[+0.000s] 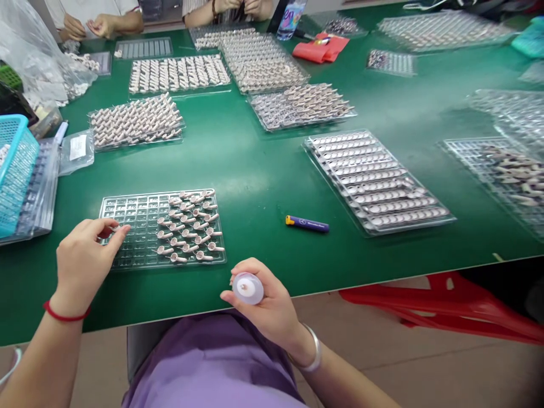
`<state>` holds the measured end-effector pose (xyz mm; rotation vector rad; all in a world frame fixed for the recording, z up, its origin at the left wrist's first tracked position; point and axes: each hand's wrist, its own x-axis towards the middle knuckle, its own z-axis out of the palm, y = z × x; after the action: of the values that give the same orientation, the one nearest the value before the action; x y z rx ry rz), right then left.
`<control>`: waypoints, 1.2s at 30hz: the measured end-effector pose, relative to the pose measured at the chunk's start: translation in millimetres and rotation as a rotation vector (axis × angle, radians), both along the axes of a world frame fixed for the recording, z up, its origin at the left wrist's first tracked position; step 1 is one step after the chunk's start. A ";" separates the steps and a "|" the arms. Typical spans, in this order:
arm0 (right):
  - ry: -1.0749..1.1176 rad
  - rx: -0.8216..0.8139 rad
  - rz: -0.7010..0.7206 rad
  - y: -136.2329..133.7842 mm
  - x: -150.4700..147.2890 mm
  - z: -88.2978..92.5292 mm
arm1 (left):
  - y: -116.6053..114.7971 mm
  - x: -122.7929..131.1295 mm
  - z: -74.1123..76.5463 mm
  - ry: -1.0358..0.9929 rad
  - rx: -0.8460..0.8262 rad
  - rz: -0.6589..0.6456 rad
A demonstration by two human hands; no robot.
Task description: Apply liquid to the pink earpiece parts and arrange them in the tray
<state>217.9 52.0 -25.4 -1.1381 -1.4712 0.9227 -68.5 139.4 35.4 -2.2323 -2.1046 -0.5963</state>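
My left hand (87, 249) is over the left edge of a clear plastic tray (131, 212), thumb and fingers pinched close together. Whatever small thing may be between the fingertips is too hidden to make out. Rows of small pale earpiece-shaped parts (187, 232), with thin wires, fill the tray's right half; the compartments on its left half are bare. In front of the tray's lower right corner, my right hand (272, 306) is closed around a round, translucent white bottle (247, 288). Its small tip points toward me.
A purple lighter (312, 225) lies right of the tray. Trays of white round parts (378, 175) and of pale parts (136, 122) stand farther off. At left is a blue basket (17, 170); a red stool (442, 306) is below the right edge. Other people's hands (102, 25) work across the table.
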 end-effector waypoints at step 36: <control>-0.098 -0.065 0.257 -7.4 2.9 10.1 | -84.9 35.2 -15.6 -0.401 -0.083 -0.296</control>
<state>220.8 44.6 -15.3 -1.0691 -1.7063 1.1104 -33.3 54.5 19.7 -2.6867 -1.9883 -1.0701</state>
